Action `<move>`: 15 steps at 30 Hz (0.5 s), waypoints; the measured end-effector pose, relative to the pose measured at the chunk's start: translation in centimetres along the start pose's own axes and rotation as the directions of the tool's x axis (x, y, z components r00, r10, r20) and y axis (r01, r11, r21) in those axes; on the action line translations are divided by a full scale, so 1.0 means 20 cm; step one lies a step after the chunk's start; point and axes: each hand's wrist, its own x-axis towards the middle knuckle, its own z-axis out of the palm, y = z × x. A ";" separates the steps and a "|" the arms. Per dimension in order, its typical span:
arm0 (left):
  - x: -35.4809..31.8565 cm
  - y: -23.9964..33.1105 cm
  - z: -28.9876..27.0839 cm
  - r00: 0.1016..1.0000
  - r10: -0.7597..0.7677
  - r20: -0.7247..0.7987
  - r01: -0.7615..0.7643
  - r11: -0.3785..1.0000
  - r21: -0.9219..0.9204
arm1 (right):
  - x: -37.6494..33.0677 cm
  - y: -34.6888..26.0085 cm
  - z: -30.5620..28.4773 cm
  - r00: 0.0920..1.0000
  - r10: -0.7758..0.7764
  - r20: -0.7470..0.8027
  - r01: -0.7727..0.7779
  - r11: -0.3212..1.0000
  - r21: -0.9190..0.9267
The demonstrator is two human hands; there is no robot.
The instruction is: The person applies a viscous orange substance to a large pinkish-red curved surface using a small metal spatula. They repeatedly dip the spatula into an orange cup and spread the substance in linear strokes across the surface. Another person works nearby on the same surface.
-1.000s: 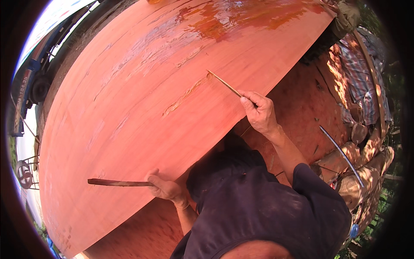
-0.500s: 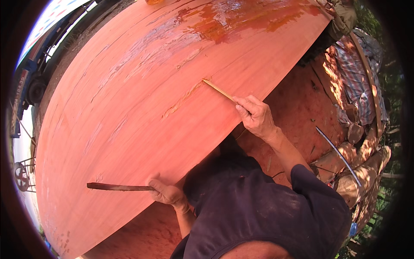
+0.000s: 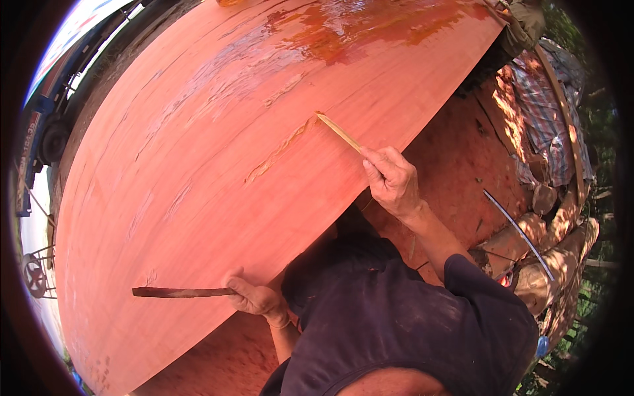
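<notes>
A broad, reddish wood-grained sheet spreads in front of me. My right hand pinches a thin, pale wooden stick; its far tip touches the sheet at the upper end of a narrow streak of yellowish-brown paste. Close to the sheet's near edge, my left hand grips one end of a dark, flat strip, which points left above the surface. The underside of each grip is hidden.
Wet, orange-brown liquid covers part of the sheet's far side, with cracks and rough patches nearby. Beyond the right edge lie reddish ground, logs, a thin bluish-white strip and a striped tarp. Another person is at the far right corner.
The pale stick's tip has shifted slightly up and right, and the paste streak now reaches a little further that way. My left hand and the dark strip have barely moved.
</notes>
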 end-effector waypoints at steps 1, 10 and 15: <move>0.00 0.00 0.00 1.000 0.008 0.015 -0.007 1.000 -0.018 | 0.01 0.00 0.00 0.999 -0.023 0.023 0.024 0.999 -0.047; -0.01 0.08 0.03 0.998 -0.058 0.026 0.059 0.997 -0.041 | -0.01 -0.03 -0.02 0.998 -0.046 0.032 0.049 0.995 -0.091; 0.01 0.08 0.03 0.998 -0.060 0.037 0.062 0.997 -0.039 | -0.02 -0.05 -0.01 0.996 -0.030 0.083 0.035 0.998 -0.060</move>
